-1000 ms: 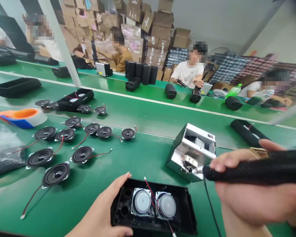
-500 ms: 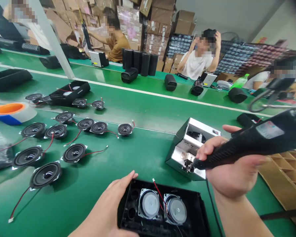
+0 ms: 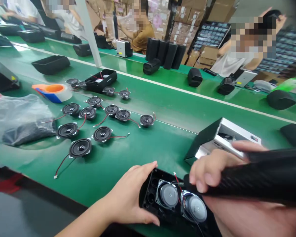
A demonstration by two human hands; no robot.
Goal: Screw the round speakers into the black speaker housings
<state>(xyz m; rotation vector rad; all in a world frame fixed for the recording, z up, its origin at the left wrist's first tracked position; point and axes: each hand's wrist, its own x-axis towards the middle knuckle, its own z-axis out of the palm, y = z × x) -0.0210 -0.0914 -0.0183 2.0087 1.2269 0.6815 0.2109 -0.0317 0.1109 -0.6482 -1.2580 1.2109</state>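
Note:
My left hand (image 3: 132, 194) grips the left end of a black speaker housing (image 3: 148, 192) at the near edge of the green bench. Two round silver-backed speaker drivers (image 3: 167, 195) with red and black wires sit inside it. My right hand (image 3: 236, 200) is closed round a black electric screwdriver (image 3: 256, 179), whose tip hangs over the housing between the two drivers. Just behind my right hand stands a silver metal box (image 3: 227, 136), partly hidden by the tool.
Several loose black speaker drivers (image 3: 102, 134) with red wires lie on the green bench (image 3: 162, 138) to the left. A clear plastic bag (image 3: 17, 117) and a tape roll (image 3: 54, 92) lie further left. Other people sit at the far side with black cylindrical speakers (image 3: 162, 52).
The view has swung left and down. My right hand has brought the screwdriver from the silver box down over the housing. My left hand still holds the housing.

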